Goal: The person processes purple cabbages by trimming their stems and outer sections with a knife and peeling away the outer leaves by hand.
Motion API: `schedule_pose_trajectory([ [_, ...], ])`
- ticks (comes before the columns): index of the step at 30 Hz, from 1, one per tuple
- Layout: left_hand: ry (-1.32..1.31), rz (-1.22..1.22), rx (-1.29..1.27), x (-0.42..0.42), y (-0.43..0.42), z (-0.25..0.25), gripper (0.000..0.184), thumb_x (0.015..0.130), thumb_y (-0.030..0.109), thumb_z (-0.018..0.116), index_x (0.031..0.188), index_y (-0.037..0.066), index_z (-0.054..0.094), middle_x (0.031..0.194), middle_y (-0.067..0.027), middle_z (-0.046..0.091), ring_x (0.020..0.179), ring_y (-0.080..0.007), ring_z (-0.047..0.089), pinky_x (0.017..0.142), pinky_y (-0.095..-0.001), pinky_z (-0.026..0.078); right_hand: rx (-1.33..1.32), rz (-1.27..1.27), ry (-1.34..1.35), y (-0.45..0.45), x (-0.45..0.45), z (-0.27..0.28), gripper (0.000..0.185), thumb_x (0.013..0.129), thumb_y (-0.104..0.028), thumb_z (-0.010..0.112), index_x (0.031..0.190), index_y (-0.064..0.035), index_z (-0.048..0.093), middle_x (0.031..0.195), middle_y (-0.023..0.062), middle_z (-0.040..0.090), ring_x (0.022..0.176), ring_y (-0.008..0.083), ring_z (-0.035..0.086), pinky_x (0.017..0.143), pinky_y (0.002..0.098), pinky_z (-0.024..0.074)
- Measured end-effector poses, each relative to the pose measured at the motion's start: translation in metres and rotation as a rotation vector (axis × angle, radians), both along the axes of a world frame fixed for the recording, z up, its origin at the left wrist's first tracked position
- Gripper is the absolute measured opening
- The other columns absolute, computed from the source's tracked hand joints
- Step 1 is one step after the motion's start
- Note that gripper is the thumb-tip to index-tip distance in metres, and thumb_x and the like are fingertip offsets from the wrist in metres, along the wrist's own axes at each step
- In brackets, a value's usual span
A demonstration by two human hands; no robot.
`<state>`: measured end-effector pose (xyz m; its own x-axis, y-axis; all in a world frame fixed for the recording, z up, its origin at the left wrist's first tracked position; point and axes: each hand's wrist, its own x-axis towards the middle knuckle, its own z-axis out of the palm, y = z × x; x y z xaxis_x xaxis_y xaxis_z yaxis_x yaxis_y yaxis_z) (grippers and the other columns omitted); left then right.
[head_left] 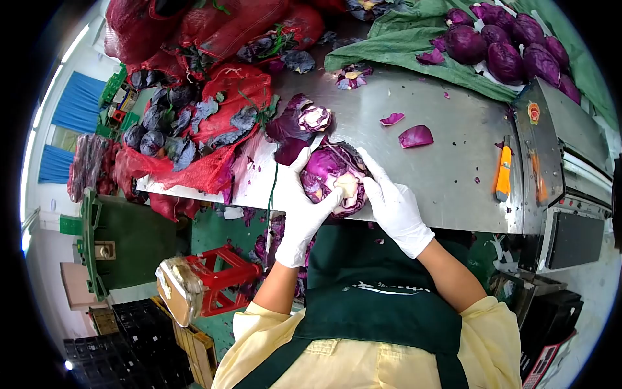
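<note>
A red cabbage sits at the front edge of the metal table, its pale cut stem end turned toward me. My left hand, in a white glove, grips its left side, with the thumb lying by the stem. From the right, my gloved right hand presses its fingers against the cabbage. Just behind the cabbage lie loose dark outer leaves with a cut stem piece. Two purple leaf pieces rest farther right on the metal.
An orange-handled knife lies at the table's right side. Peeled cabbages are heaped on green cloth at the back right. Red mesh sacks and an opened sack of cabbages fill the left. A red stool stands below.
</note>
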<state>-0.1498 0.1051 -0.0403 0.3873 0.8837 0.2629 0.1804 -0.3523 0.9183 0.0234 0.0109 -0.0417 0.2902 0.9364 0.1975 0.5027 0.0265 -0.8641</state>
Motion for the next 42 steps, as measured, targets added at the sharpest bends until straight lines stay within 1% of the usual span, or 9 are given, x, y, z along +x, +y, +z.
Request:
schedule_pose_trajectory([
  [4, -0.036, -0.015, -0.082, 0.001, 0.003, 0.002, 0.09, 0.074, 0.01, 0.084, 0.149, -0.003, 0.036, 0.141, -0.0171, 0.045, 0.132, -0.0263, 0.045, 0.113, -0.0389, 0.037, 0.01, -0.036, -0.171, 0.005, 0.001, -0.001, 0.051, 0.104, -0.029, 0.05, 0.154, -0.0217, 0.041, 0.082, 0.0156, 0.07, 0.066, 0.0362, 0.067, 0.061, 0.0454, 0.0517],
  [9, -0.011, -0.022, -0.038, -0.001, -0.001, 0.0, 0.084, 0.077, 0.007, 0.08, 0.149, 0.0, 0.037, 0.144, -0.0145, 0.045, 0.131, -0.0229, 0.048, 0.114, -0.0375, 0.038, 0.222, -0.266, -0.299, 0.028, 0.016, -0.011, 0.037, 0.103, -0.033, 0.052, 0.139, -0.0252, 0.059, 0.085, 0.015, 0.071, 0.069, 0.0344, 0.069, 0.061, 0.0439, 0.0537],
  [10, -0.026, -0.036, -0.027, -0.001, -0.006, 0.002, 0.085, 0.076, 0.008, 0.081, 0.148, 0.0, 0.037, 0.144, -0.0145, 0.045, 0.132, -0.0233, 0.047, 0.115, -0.0378, 0.037, -0.089, -0.288, -0.277, 0.029, 0.024, 0.007, 0.031, 0.103, -0.036, 0.051, 0.129, -0.0273, 0.065, 0.086, 0.0147, 0.071, 0.071, 0.0345, 0.069, 0.063, 0.0447, 0.0541],
  [13, -0.038, -0.033, -0.018, -0.009, -0.004, -0.006, 0.088, 0.075, 0.008, 0.081, 0.15, -0.001, 0.035, 0.146, -0.0157, 0.043, 0.134, -0.0252, 0.045, 0.116, -0.039, 0.035, -0.026, -0.275, -0.29, 0.054, 0.051, -0.026, 0.032, 0.104, -0.039, 0.048, 0.129, -0.0272, 0.065, 0.087, 0.0156, 0.072, 0.075, 0.0351, 0.07, 0.066, 0.0461, 0.0537],
  [16, -0.206, -0.024, -0.179, -0.015, 0.002, -0.011, 0.089, 0.076, 0.01, 0.082, 0.15, -0.002, 0.035, 0.144, -0.0168, 0.045, 0.132, -0.0263, 0.047, 0.114, -0.0391, 0.038, -0.294, -0.127, -0.426, 0.06, 0.053, -0.022, 0.035, 0.104, -0.042, 0.044, 0.128, -0.0262, 0.065, 0.089, 0.0168, 0.072, 0.079, 0.0355, 0.069, 0.068, 0.0469, 0.0528],
  [19, -0.202, -0.008, -0.197, -0.014, 0.002, -0.005, 0.085, 0.079, 0.008, 0.08, 0.152, 0.0, 0.035, 0.145, -0.0166, 0.045, 0.132, -0.0252, 0.047, 0.114, -0.0391, 0.038, 0.15, -0.254, -0.088, 0.049, 0.039, -0.003, 0.037, 0.104, -0.034, 0.05, 0.137, -0.0213, 0.059, 0.084, 0.015, 0.071, 0.074, 0.0352, 0.069, 0.065, 0.0425, 0.0517],
  [24, -0.124, 0.01, -0.098, -0.002, 0.0, -0.001, 0.087, 0.079, 0.006, 0.08, 0.153, 0.001, 0.034, 0.148, -0.0166, 0.043, 0.134, -0.0245, 0.046, 0.114, -0.0388, 0.038, 0.276, -0.056, -0.308, 0.011, 0.002, 0.006, 0.045, 0.102, -0.033, 0.054, 0.147, -0.026, 0.052, 0.076, 0.0103, 0.069, 0.057, 0.0312, 0.065, 0.053, 0.0417, 0.0499],
  [35, -0.175, 0.024, -0.187, 0.003, -0.004, 0.004, 0.086, 0.08, 0.005, 0.08, 0.153, 0.002, 0.034, 0.145, -0.0151, 0.044, 0.13, -0.0231, 0.048, 0.111, -0.0365, 0.041, 0.161, -0.153, -0.58, 0.023, -0.002, -0.004, 0.049, 0.1, -0.035, 0.057, 0.148, -0.0316, 0.049, 0.071, 0.0073, 0.067, 0.05, 0.0284, 0.062, 0.046, 0.0417, 0.0489],
  [42, -0.123, 0.054, -0.137, 0.006, -0.01, 0.005, 0.084, 0.079, 0.004, 0.078, 0.151, 0.0, 0.035, 0.142, -0.0158, 0.047, 0.131, -0.0232, 0.049, 0.114, -0.0373, 0.038, -0.011, -0.106, -0.486, 0.042, 0.019, -0.007, 0.041, 0.103, -0.038, 0.051, 0.143, -0.0327, 0.054, 0.073, 0.0104, 0.069, 0.059, 0.0325, 0.067, 0.052, 0.0445, 0.0514],
])
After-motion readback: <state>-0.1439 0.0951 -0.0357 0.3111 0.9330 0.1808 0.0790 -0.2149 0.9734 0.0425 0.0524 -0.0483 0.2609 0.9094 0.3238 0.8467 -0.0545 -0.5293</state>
